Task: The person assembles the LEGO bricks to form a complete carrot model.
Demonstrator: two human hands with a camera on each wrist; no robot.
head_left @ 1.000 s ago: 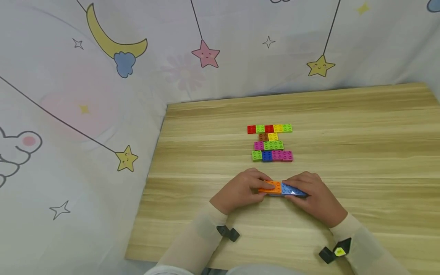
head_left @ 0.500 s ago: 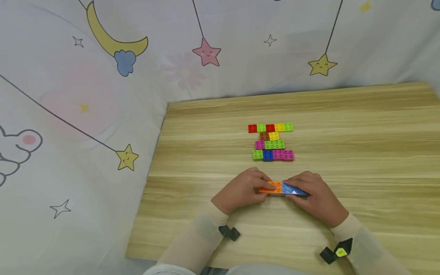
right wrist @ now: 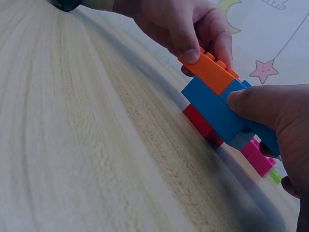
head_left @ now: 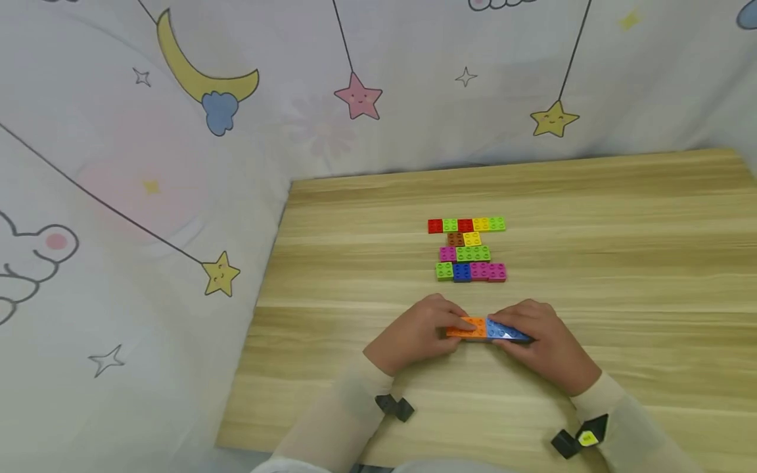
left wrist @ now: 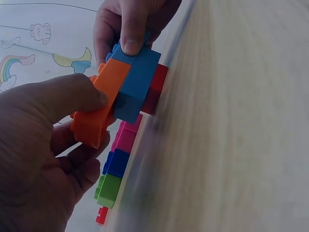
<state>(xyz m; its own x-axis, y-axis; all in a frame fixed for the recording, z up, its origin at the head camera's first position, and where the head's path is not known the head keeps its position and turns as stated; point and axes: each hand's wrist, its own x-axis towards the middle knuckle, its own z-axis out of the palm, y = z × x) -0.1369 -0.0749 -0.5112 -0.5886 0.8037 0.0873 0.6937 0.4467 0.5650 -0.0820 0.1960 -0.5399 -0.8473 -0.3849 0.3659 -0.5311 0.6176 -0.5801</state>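
A small stack of toy building bricks sits between both hands. Its top layer has an orange brick (left wrist: 113,77) on the left and a blue brick (head_left: 503,330), which tapers toward the right, beside it. Beneath their junction is another blue brick (right wrist: 210,106), with a red brick (right wrist: 200,123) under that. My left hand (head_left: 416,332) pinches the orange brick's outer end between thumb and fingers. From the other side, my right hand (head_left: 547,341) grips the tapered blue brick, thumb on its near side. Fingers partly cover both top bricks.
Beyond the hands, several rows of bricks lie on the wooden table (head_left: 343,263). The nearest row has green, blue (head_left: 462,272) and pink bricks; the farthest has red, green and yellow (head_left: 481,225) ones. A printed curtain (head_left: 414,125) hangs along the table's back edge.
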